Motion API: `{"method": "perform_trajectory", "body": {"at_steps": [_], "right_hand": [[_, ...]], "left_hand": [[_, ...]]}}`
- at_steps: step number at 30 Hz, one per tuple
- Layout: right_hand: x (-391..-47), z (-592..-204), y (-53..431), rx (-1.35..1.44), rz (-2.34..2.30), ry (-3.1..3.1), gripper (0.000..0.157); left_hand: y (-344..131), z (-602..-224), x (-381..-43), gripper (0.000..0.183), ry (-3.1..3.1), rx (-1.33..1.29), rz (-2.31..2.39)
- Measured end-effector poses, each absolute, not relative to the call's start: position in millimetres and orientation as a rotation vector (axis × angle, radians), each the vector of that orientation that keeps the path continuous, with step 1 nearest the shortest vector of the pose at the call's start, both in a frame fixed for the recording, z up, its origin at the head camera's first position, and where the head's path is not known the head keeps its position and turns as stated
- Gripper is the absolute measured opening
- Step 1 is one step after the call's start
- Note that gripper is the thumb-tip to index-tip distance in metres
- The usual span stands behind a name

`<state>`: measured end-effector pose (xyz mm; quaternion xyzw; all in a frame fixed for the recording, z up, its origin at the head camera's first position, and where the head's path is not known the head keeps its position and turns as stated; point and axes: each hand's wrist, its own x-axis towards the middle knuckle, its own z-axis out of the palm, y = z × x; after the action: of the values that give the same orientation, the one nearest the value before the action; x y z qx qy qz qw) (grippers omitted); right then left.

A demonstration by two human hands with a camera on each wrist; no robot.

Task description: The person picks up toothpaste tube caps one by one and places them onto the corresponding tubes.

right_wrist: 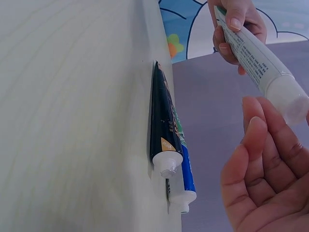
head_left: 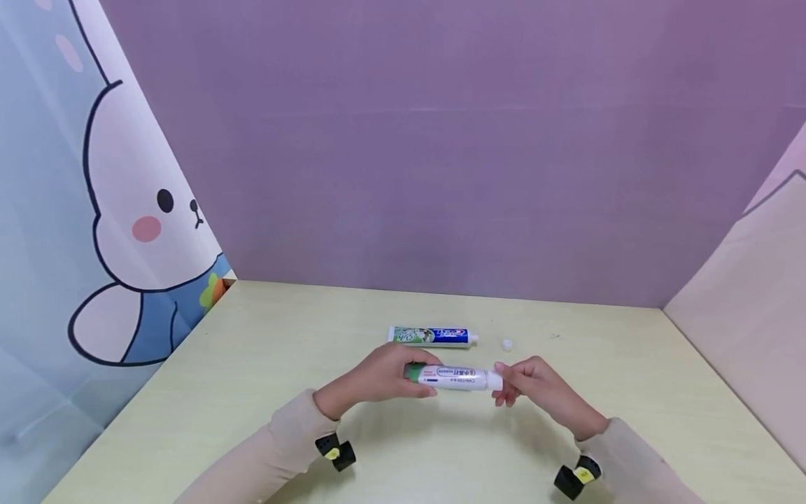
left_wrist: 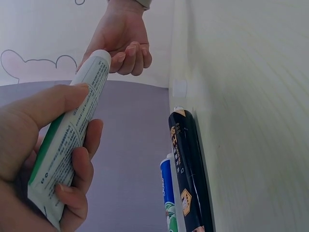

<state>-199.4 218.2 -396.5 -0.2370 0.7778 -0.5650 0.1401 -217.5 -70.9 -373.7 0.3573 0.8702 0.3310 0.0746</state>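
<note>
My left hand [head_left: 403, 372] grips a white toothpaste tube [head_left: 453, 378] with a green tail end, holding it level above the table. At the tube's other end, the thumb and fingers of my right hand [head_left: 529, 383] pinch its white cap [head_left: 495, 381]. Fine print covers the tube's side in the left wrist view. A black toothpaste tube [right_wrist: 166, 121] lies on the table with its nozzle bare; the held tube hides it in the head view. Behind it lies a blue and green toothpaste tube [head_left: 433, 337], also with a bare nozzle.
A small white cap [head_left: 507, 344] stands on the pale wooden table [head_left: 302, 315], right of the blue and green tube. A purple backdrop [head_left: 428, 154] rises behind the table, and a cartoon-printed cloth [head_left: 145, 189] hangs on the left.
</note>
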Motion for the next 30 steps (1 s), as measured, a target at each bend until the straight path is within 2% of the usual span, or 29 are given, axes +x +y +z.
{"method": "perform_trajectory", "body": {"at_steps": [8, 11, 13, 18, 20, 25, 30], "right_hand": [[-198.8, -398.8, 223.1, -0.727, -1.651, 2.207, 0.055], [-198.8, -399.5, 226.9, -0.752, -1.663, 2.269, 0.054], [-199.0, -400.3, 228.1, -0.777, -1.649, 2.354, 0.048], [-197.1, -404.1, 225.2, -0.867, -1.686, 2.481, 0.019], [-196.2, -406.6, 223.4, -0.927, -1.711, 2.501, 0.015], [-196.1, -412.8, 220.4, -1.059, -1.71, 2.554, 0.034], [-196.5, -413.9, 219.8, -1.135, -1.747, 2.531, 0.036]], "left_hand": [[-69.9, -372.7, -218.0, 0.031, 2.608, 1.087, 1.002], [-70.0, -373.0, -218.4, 0.032, 2.601, 1.086, 1.009], [-70.2, -373.2, -218.6, 0.032, 2.6, 1.085, 1.01], [-71.0, -372.8, -218.4, 0.031, 2.594, 1.09, 1.017], [-71.0, -373.0, -218.2, 0.031, 2.589, 1.091, 1.026], [-70.2, -375.2, -218.2, 0.031, 2.581, 1.092, 1.023], [-69.4, -374.6, -218.7, 0.031, 2.573, 1.102, 1.019]]}}
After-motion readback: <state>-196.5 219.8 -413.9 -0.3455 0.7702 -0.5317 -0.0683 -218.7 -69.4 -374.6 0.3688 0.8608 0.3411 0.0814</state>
